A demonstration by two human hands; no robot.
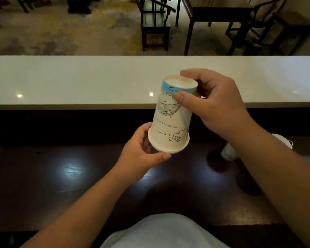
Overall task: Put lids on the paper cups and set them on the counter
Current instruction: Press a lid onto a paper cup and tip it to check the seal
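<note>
Smooth tapered paper cup (174, 115) held upside down above the dark glossy wooden table (61, 176), long axis nearly upright, flat base up and leaning slightly right, white lid (166, 148) on the mouth below. Printed line drawings, blue band by the base, inverted words "Statue of Liberty". Right hand (213, 106) pinching the base end, left hand (143, 151) cradling the lid rim; white stone-like counter (79, 81) just beyond.

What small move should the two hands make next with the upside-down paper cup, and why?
Probably turn the white printed paper cup upright, lid end on top. It is now held inverted above the dark wooden table: the right hand grips its base, the left hand holds the white lid at its mouth. The lid appears fitted, so the cup can then go on the white counter.
</note>
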